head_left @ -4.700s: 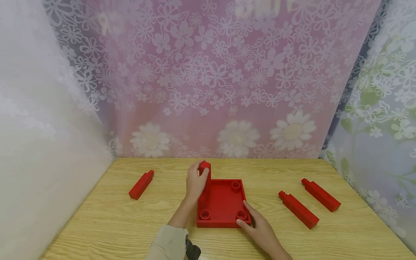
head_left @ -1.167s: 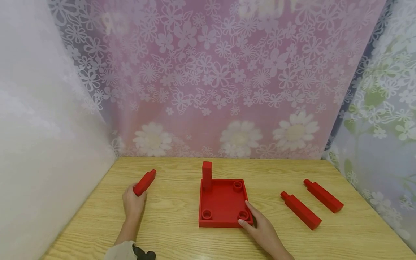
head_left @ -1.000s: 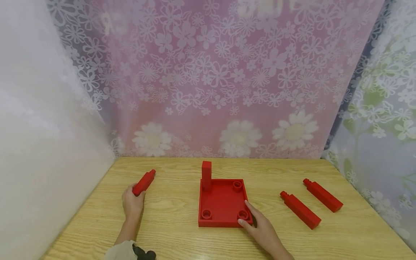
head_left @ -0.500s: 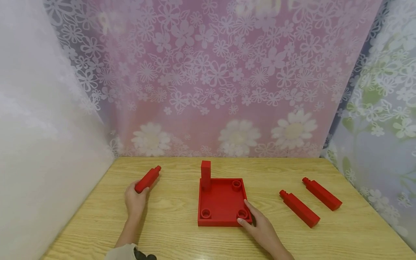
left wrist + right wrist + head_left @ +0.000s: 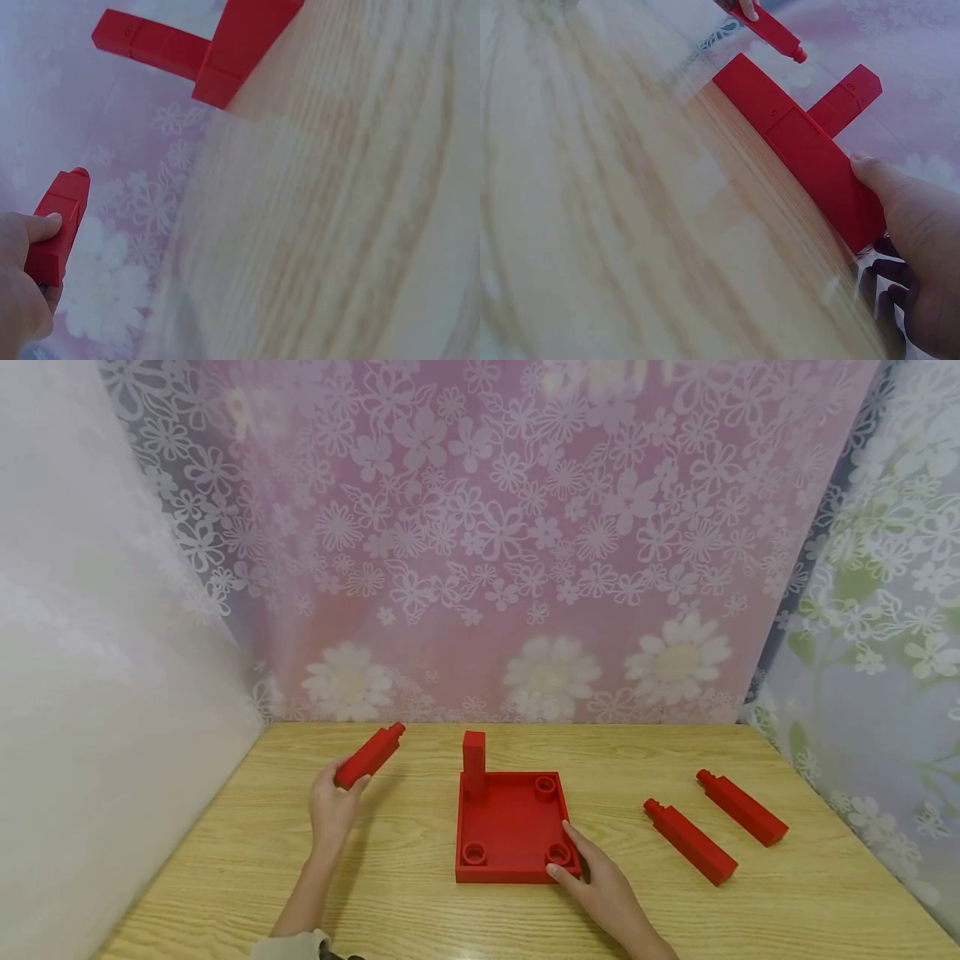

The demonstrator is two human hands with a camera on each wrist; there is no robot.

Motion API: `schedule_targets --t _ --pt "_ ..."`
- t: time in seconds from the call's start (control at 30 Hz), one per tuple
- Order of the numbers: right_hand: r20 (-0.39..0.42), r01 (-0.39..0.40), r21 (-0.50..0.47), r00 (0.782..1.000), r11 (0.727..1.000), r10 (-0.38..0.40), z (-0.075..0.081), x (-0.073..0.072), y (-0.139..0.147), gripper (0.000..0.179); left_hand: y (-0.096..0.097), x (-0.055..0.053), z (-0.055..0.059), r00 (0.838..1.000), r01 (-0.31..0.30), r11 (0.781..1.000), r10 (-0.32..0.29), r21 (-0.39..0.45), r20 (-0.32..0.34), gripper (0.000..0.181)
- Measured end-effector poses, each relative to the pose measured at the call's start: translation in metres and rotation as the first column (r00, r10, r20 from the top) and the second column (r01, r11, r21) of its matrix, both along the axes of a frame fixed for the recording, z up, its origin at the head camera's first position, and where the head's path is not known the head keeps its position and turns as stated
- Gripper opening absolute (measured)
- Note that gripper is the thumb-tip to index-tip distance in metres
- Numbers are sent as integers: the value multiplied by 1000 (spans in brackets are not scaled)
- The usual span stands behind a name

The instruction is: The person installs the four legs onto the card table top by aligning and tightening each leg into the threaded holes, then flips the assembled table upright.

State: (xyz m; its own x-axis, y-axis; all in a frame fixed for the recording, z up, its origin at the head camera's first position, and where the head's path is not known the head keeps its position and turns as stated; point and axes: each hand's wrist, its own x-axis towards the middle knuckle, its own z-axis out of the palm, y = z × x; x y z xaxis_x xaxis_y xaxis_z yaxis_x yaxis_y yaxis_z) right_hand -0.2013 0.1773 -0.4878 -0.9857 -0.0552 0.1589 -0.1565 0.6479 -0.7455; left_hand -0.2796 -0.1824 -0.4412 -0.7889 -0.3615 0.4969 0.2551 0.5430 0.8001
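Note:
My left hand (image 5: 333,814) grips the plain end of a red square leg (image 5: 367,758). Its narrow stub end points up and away, and the leg is tilted in the air above the table. In the left wrist view the thumb lies along the leg (image 5: 64,202). A red square tray-like base (image 5: 510,818) lies at the centre, with round sockets showing at three corners. Another red leg (image 5: 474,760) stands upright in its back left corner. My right hand (image 5: 603,893) holds the near right corner of the base, thumb on the front rim and index finger at the right side.
Two more red legs, a nearer one (image 5: 692,843) and a farther one (image 5: 742,808), lie on the wooden table (image 5: 405,910) to the right, stubs pointing back left. A floral pink curtain (image 5: 495,568) hangs behind the table, with pale sheets at both sides.
The left hand let go of the upright leg, went left, took hold of the lying leg and lifted it, carrying it rightward. The right hand stays at the base's corner.

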Motion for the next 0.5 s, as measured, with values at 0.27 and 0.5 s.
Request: schedule_targets --t 0.27,0.5 --pt "-6 -4 6 1000 1000 4 0 0 0 76 18 4 16 998 55 998 -55 5 19 42" --pt "-10 -4 5 1000 1000 4 0 0 1 76 31 8 27 995 92 996 -92 -4 29 43"
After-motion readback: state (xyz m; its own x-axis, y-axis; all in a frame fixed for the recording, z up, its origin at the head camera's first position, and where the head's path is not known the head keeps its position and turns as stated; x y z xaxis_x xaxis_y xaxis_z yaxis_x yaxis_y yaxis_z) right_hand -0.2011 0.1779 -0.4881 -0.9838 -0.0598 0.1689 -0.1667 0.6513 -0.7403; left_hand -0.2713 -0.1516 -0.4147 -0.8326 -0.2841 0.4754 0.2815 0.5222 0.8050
